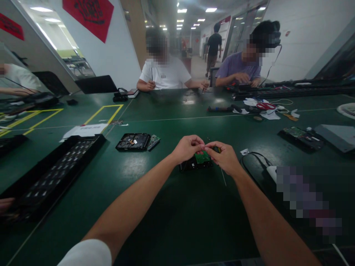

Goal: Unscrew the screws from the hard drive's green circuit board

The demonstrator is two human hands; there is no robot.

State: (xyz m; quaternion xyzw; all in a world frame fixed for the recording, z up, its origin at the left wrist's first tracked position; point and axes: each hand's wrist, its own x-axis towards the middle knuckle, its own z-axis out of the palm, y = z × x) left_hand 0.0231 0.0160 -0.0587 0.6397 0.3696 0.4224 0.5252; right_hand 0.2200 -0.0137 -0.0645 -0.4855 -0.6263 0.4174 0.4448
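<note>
A black hard drive with a green circuit board on it lies on the green table, under my hands. My left hand is closed above its far left part, thumb and fingers pinched together. My right hand is closed too and meets the left at the fingertips, over the board. It holds a screwdriver, whose thin shaft points down toward me, its handle partly hidden by the fingers. Whatever the touching fingertips pinch is too small to make out.
Left on the green table are another drive, a loose circuit board and a long black tray. At the right lie a drive, a grey box and a cable. Two people sit across.
</note>
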